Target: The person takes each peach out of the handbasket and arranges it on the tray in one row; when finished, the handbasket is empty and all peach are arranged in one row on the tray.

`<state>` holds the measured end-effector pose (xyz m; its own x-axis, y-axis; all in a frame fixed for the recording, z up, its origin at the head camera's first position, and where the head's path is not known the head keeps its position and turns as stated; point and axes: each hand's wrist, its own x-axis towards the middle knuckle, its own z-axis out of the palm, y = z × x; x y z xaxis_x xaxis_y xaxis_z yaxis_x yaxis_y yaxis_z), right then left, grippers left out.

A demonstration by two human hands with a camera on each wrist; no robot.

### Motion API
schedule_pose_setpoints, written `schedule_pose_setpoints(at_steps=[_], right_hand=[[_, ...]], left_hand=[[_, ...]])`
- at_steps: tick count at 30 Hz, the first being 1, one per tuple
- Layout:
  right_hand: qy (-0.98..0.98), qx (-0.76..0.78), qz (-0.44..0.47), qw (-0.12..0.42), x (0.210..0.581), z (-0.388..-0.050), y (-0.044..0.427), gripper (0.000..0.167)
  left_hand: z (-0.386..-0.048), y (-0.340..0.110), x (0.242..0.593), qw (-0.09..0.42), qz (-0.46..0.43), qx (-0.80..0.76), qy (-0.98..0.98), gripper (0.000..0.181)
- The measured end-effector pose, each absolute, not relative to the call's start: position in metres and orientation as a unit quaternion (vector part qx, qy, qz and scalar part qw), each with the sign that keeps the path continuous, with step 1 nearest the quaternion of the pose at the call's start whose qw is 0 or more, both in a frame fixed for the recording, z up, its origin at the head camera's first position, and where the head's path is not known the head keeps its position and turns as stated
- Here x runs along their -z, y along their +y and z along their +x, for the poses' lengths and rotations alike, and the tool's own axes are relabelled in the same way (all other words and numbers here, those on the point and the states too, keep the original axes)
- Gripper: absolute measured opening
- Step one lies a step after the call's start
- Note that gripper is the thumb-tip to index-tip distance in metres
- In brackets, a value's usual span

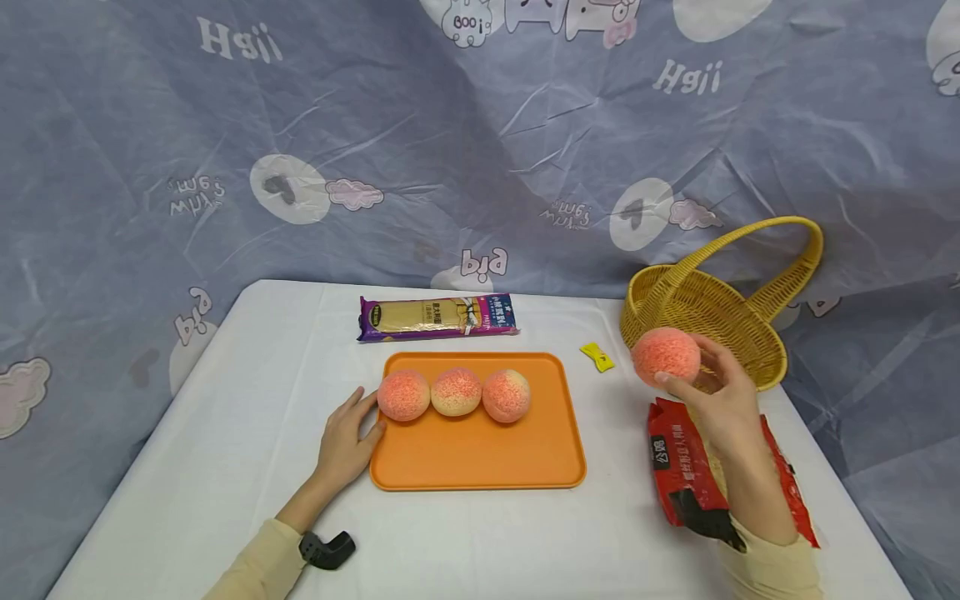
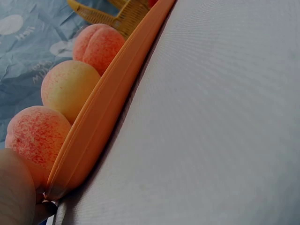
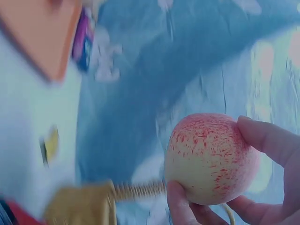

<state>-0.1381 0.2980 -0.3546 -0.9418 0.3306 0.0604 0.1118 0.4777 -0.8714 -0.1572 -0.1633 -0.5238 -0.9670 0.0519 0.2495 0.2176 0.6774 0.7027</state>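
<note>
My right hand [image 1: 723, 396] holds a pink peach [image 1: 666, 357] between thumb and fingers, in front of the yellow wicker basket [image 1: 772, 354]. The right wrist view shows this peach [image 3: 208, 159] with a pale yellow side. My left hand [image 1: 348, 442] touches the left rim of an orange tray [image 1: 480, 475], its fingers fairly straight. Three peaches stand in a row on the tray: a left one [image 1: 403, 395], a middle one [image 1: 456, 392] and a right one [image 1: 506, 396]. In the left wrist view part of the left hand [image 2: 18, 187] shows at the tray's corner.
A purple pasta packet [image 1: 438, 317] lies behind the tray. Between tray and basket is a small yellow wrapped piece [image 1: 597, 357]. A red pasta bag [image 1: 682, 467] lies under the right forearm. A patterned grey-blue cloth [image 1: 450, 125] hangs behind the white table [image 1: 285, 358].
</note>
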Motion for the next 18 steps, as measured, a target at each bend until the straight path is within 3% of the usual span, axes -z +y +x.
schedule_pose_setpoints(at_steps=[8, 18], right_hand=[[-0.863, -0.495, -0.023, 0.096, 0.388, -0.143, 0.252, 0.073], [-0.865, -0.502, -0.006, 0.004, 0.421, -0.16, 0.234, 0.074]], left_hand=[[-0.159, -0.163, 0.525, 0.109, -0.075, 0.395, -0.909, 0.051], [-0.157, -0.163, 0.525, 0.108, -0.075, 0.398, -0.908, 0.051]])
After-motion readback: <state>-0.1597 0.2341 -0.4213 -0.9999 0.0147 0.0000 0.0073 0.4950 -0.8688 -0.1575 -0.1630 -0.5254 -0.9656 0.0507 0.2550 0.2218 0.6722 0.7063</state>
